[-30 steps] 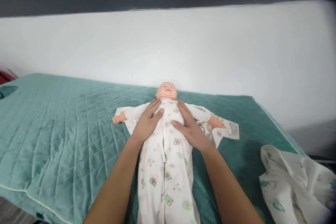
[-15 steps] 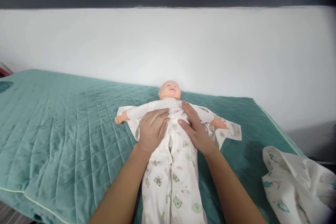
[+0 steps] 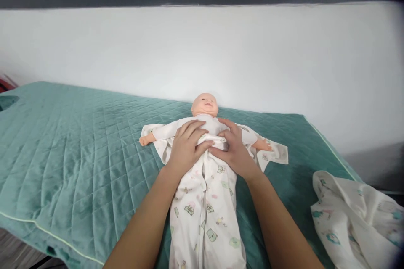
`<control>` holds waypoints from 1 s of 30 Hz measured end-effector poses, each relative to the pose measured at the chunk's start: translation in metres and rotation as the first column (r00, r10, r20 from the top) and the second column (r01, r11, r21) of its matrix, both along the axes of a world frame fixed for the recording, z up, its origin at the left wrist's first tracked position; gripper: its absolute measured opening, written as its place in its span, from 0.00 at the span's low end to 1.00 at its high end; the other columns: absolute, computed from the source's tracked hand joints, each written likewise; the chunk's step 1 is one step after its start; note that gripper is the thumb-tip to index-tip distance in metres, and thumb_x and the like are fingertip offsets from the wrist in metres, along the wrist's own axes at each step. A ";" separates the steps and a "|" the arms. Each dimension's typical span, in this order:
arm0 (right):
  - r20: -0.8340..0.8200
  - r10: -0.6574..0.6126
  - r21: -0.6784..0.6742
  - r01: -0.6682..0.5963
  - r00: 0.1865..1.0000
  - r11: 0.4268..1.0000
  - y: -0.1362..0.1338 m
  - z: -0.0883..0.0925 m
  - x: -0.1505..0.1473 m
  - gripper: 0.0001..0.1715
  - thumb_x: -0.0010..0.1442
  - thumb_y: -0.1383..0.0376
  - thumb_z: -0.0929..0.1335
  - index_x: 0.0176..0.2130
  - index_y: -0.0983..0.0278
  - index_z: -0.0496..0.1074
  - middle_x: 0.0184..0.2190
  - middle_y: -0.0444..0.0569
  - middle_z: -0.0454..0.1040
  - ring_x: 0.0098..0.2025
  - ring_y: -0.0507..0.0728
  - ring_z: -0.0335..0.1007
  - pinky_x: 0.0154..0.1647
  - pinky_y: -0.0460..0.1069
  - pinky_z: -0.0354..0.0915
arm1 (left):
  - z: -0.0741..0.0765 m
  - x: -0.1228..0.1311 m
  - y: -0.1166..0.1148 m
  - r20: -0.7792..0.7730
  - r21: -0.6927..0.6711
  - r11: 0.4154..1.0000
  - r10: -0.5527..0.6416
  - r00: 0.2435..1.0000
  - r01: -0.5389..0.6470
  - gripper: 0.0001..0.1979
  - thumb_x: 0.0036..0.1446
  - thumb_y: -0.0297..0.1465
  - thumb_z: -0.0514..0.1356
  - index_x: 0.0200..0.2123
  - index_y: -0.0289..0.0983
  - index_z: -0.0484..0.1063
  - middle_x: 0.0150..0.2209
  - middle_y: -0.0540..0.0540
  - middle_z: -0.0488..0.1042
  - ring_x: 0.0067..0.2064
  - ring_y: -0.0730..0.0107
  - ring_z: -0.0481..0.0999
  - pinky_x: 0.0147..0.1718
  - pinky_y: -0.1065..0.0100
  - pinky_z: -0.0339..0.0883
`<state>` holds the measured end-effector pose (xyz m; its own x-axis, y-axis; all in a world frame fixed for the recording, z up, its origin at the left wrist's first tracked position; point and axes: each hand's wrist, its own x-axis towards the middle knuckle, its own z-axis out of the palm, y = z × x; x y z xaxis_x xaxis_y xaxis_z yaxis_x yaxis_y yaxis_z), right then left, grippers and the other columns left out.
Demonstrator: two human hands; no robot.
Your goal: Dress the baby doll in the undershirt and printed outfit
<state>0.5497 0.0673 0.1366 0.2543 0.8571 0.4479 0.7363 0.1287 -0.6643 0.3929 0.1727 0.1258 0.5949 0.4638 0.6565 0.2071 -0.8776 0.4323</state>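
Head view: doll (image 3: 205, 105) lying face up on the teal quilted bed (image 3: 78, 143), arms spread. Left hand (image 3: 186, 149) and right hand (image 3: 235, 151), fingers curled, each grip the bunched top edge of the printed romper (image 3: 205, 210) at the doll's chest. Crumpled cloth (image 3: 353, 214) lies well apart, right.

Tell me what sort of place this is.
Probably an infant-care training room: a baby doll in a printed sleepsuit lies on a teal quilted massage-style table against a plain white wall.
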 end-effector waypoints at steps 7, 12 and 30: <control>0.200 -0.160 0.075 0.148 0.967 0.986 -0.043 -0.002 -0.009 0.16 0.58 0.52 0.73 0.29 0.59 0.72 0.50 0.51 0.70 0.54 0.67 0.59 0.58 0.65 0.57 | -0.006 -0.007 0.009 -0.092 0.067 0.998 -0.016 0.996 0.022 0.16 0.63 0.45 0.59 0.33 0.39 0.71 0.56 0.40 0.72 0.59 0.55 0.67 0.57 0.54 0.61; 0.074 -0.157 0.049 0.154 0.985 0.987 -0.096 -0.011 -0.020 0.14 0.62 0.53 0.71 0.29 0.59 0.72 0.38 0.50 0.71 0.44 0.62 0.64 0.48 0.59 0.62 | -0.014 -0.013 0.008 -0.099 0.110 0.993 0.059 0.993 -0.048 0.20 0.62 0.49 0.57 0.30 0.40 0.73 0.42 0.41 0.72 0.46 0.57 0.67 0.47 0.56 0.61; 0.073 -0.258 -0.218 0.268 0.963 0.938 -0.082 -0.036 -0.039 0.22 0.58 0.55 0.70 0.22 0.60 0.58 0.21 0.42 0.63 0.30 0.56 0.62 0.34 0.50 0.56 | -0.032 -0.108 -0.059 -0.111 -0.237 0.971 -0.008 0.994 -0.019 0.19 0.66 0.42 0.56 0.24 0.40 0.65 0.28 0.47 0.67 0.35 0.64 0.66 0.38 0.61 0.63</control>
<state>0.5105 -0.0147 0.1007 0.4688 0.8418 0.2674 0.7520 -0.2216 -0.6208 0.2845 0.1135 0.0936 0.6545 0.6020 0.4574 0.2701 -0.7513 0.6022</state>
